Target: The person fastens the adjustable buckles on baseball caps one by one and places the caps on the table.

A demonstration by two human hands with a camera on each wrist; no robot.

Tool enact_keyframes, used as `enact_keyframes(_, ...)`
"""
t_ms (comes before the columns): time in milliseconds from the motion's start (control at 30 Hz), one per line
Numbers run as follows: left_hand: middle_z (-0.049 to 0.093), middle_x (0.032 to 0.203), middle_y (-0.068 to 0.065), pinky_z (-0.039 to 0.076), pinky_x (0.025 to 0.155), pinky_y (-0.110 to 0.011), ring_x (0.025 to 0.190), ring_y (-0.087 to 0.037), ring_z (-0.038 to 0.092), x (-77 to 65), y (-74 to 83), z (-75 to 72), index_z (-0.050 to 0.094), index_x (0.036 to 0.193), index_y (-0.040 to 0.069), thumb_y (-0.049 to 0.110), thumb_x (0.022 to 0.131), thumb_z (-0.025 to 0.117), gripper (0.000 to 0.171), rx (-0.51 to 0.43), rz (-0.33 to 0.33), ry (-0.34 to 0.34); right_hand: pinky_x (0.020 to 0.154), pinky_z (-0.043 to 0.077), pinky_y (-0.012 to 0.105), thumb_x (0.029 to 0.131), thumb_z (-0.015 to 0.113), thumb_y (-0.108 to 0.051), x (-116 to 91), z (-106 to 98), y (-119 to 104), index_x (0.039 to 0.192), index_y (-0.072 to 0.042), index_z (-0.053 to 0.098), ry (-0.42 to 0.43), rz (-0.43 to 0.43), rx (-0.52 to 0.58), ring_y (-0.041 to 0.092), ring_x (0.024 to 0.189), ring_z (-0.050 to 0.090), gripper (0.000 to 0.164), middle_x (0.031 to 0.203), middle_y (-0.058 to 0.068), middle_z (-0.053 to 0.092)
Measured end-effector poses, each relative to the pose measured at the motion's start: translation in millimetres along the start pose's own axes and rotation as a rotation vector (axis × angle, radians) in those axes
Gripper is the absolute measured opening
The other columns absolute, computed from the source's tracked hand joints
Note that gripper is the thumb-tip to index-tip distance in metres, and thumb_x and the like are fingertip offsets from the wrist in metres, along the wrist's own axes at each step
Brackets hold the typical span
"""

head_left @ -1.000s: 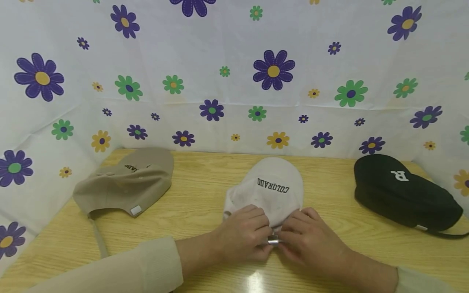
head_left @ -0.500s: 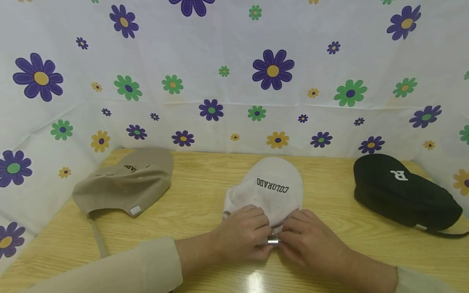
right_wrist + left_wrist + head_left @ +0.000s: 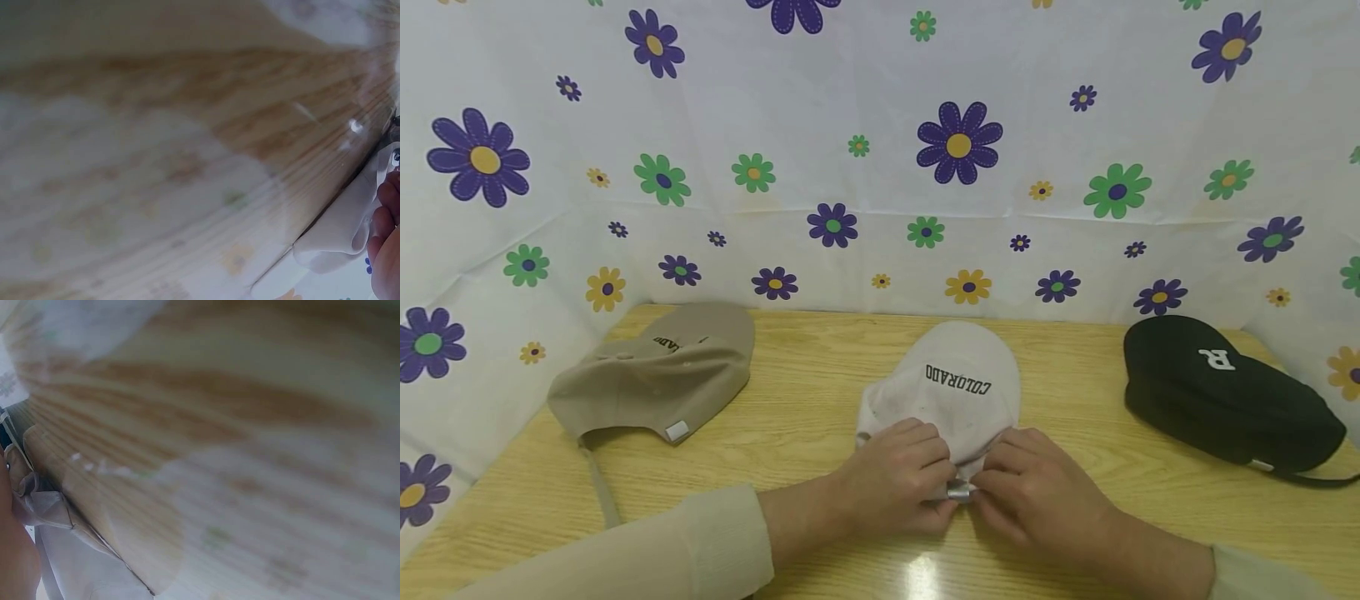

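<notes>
A white baseball cap (image 3: 955,408) lettered COLORADO lies in the middle of the table, brim away from me and back strap towards me. A shiny metal buckle (image 3: 958,490) shows between my hands at the strap. From the left side, my left hand (image 3: 898,479) grips the cap's back edge and strap beside the buckle. My right hand (image 3: 1037,492) pinches the strap's other side with thumb and fingers. In the left wrist view, the cap (image 3: 94,562) is at lower left; the right wrist view has the cap (image 3: 334,234) and my curled fingers (image 3: 390,200) at its right edge.
A beige cap (image 3: 655,375) with its loose strap (image 3: 601,483) hanging towards me sits at the left of the wooden table (image 3: 805,358). At the right is a black cap (image 3: 1217,400) with a white R. A flower-print cloth (image 3: 865,100) stands behind the table.
The right fingers have shifted slightly to the right at the buckle, which has tilted a little. Both hands otherwise stay on the strap, and the caps have not moved.
</notes>
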State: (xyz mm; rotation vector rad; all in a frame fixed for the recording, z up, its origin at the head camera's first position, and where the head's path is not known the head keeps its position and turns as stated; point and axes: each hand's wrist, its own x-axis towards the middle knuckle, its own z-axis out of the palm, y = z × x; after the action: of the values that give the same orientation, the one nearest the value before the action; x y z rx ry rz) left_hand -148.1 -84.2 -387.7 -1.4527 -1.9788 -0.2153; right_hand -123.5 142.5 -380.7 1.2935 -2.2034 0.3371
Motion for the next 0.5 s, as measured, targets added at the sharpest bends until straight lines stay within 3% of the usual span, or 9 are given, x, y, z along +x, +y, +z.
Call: enact_keyframes(500, 0.055, 0.075, 0.01, 0.043, 0.071, -0.021, 0.072, -0.008, 0.049, -0.2, -0.4, -1.2, 0.066, 0.077, 0.018, 0.033, 0.077, 0.071, 0.016, -0.012, -0.013, -0.028, 0.071, 0.04, 0.026, 0.074, 0.073, -0.022, 0.7, -3.3, -2.6, 0.075, -0.022, 0.068, -0.015, 0.07, -0.024, 0.006, 0.078, 0.05, 0.005, 0.077, -0.013, 0.055)
